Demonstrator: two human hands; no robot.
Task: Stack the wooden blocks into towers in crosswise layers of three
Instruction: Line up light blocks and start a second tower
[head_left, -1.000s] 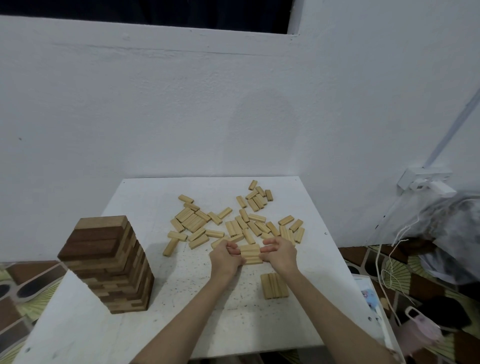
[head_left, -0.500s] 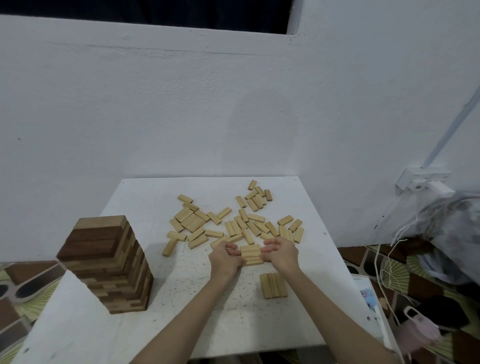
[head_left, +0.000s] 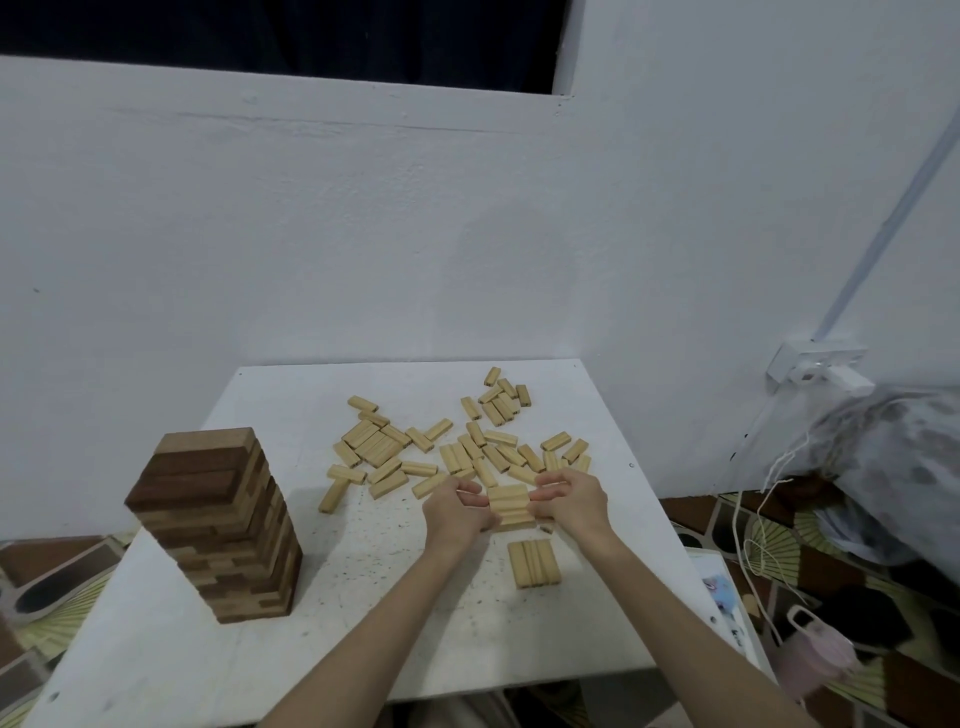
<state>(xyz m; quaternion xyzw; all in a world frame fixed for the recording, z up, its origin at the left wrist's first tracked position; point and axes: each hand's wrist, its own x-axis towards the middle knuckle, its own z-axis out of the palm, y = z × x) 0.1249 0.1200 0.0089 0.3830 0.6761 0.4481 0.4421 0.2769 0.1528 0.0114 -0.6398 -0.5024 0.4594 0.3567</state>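
Observation:
A row of three pale wooden blocks (head_left: 510, 506) lies side by side between my hands. My left hand (head_left: 453, 512) grips the row's left end and my right hand (head_left: 570, 501) grips its right end, fingers curled on the blocks. Just below, nearer to me, a flat layer of three pale blocks (head_left: 534, 562) lies on the white table (head_left: 363, 597). Several loose pale blocks (head_left: 457, 447) are scattered across the far half of the table. A tall finished tower of dark and light blocks (head_left: 218, 525) stands at the table's left.
A white wall rises right behind the table. On the right are a wall socket (head_left: 818, 364), hanging white cords (head_left: 763, 519), a grey bundle (head_left: 893, 467) and a pink cup (head_left: 815, 654) on the patterned floor.
Both hands stay pressed to the ends of the three-block row; it has barely shifted. The other blocks and the tower have not moved.

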